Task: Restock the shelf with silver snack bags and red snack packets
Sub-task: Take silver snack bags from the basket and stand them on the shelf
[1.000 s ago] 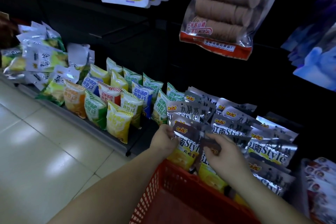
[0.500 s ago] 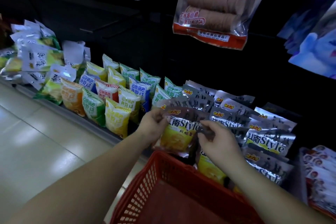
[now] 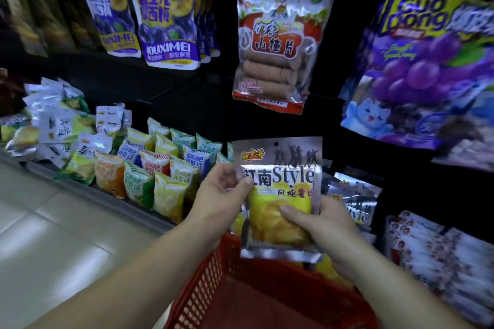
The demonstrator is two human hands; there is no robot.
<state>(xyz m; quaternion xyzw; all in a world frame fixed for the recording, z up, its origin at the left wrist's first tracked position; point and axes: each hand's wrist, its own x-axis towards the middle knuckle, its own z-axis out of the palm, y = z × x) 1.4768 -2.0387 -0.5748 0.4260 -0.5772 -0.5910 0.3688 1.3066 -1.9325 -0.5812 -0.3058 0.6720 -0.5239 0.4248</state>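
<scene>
Left hand [image 3: 222, 196] and right hand [image 3: 324, 226] held up, both pinching.

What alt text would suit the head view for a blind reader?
Two hands hold a silver snack bag upright above a red basket: the left hand pinches its left edge, the right hand grips its lower part. Behind, a shelf carries more silver bags.

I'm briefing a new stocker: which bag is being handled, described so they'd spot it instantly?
Look above the red plastic basket at the bottom: the left hand and the right hand hold one silver foil snack bag with yellow chips pictured. Unlike the matching silver bags lying behind it, it is upright, facing the camera.
</scene>
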